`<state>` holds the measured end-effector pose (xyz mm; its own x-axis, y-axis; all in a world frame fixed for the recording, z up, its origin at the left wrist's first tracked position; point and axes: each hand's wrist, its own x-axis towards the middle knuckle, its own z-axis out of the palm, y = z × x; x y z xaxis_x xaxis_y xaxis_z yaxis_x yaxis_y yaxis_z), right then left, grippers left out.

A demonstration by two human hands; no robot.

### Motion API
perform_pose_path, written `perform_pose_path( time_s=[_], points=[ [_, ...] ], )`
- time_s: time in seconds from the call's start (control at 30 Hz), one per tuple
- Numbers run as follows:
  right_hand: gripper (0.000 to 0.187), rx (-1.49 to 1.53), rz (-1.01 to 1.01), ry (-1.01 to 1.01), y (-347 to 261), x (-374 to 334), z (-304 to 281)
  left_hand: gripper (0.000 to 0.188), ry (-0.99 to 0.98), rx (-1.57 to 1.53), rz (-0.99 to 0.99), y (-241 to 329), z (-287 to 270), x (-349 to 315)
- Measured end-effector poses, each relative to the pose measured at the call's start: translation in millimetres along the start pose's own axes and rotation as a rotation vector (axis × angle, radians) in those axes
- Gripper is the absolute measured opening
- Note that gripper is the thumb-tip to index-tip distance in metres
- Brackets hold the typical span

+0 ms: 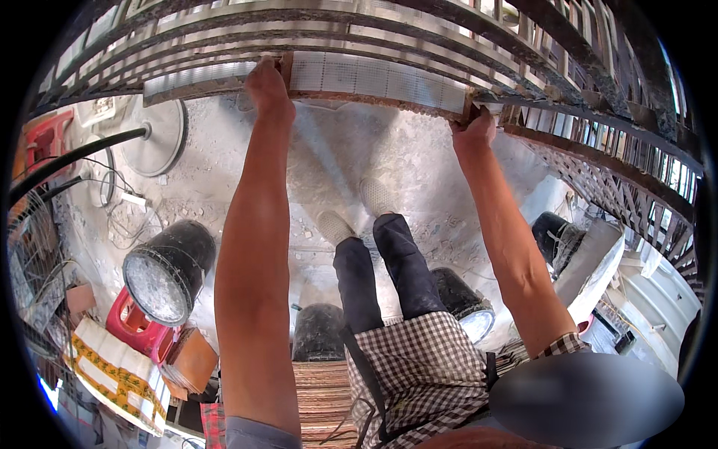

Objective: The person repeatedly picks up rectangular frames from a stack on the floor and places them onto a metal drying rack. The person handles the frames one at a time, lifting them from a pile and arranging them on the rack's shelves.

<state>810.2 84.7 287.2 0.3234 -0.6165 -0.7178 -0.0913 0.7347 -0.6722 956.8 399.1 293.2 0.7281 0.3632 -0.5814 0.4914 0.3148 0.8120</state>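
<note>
Both my arms reach forward to a long wooden-framed tray (374,78) with a white, finely lined surface, set level with a slatted rack (329,31). My left hand (270,91) is closed around the tray's left end, by an upright brown edge piece. At its right end my right hand (475,129) is closed on the wooden corner, its fingertips partly hidden by the frame. Another pale panel (198,81) continues along the rack to the left of my left hand.
Black buckets (168,273) stand around my legs, one beside a red plastic stool (134,329). A round grey disc (153,137) lies at the far left near a black hose (82,161). Bundled brown sheets (321,404) lie below me. More racks (598,161) fill the right.
</note>
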Motion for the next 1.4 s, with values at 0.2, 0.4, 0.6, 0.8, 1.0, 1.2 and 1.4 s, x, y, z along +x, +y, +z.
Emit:
perform_pose_path(
  time_s=[0.2,0.4,0.6,0.8,1.0,1.2,1.4],
  points=[
    [0.039,-0.192,0.083,-0.155,-21,-43,-21,0.031,-0.182,-0.036,-0.14,18,-19,-43],
    [0.026,-0.225,0.091,-0.364,-18,-47,-38,0.035,-0.357,-0.049,-0.213,5,-40,-57],
    [0.021,-0.107,0.035,-0.354,-15,-42,-22,0.032,-0.284,-0.085,-0.093,8,-16,-49],
    [0.032,-0.072,0.126,-0.339,-26,-45,-21,0.043,-0.315,-0.122,-0.136,15,-12,-54],
    [0.045,-0.356,0.386,-0.393,-47,-111,-66,0.058,-0.167,-0.254,-0.341,17,-81,-138],
    [0.028,-0.873,0.595,-0.422,-34,-230,-120,0.047,0.032,-0.114,-0.51,8,-222,-325],
    [0.021,-1.456,0.639,-0.873,-30,-316,-92,0.039,0.454,-0.33,-0.587,-32,-302,-515]
  ],
)
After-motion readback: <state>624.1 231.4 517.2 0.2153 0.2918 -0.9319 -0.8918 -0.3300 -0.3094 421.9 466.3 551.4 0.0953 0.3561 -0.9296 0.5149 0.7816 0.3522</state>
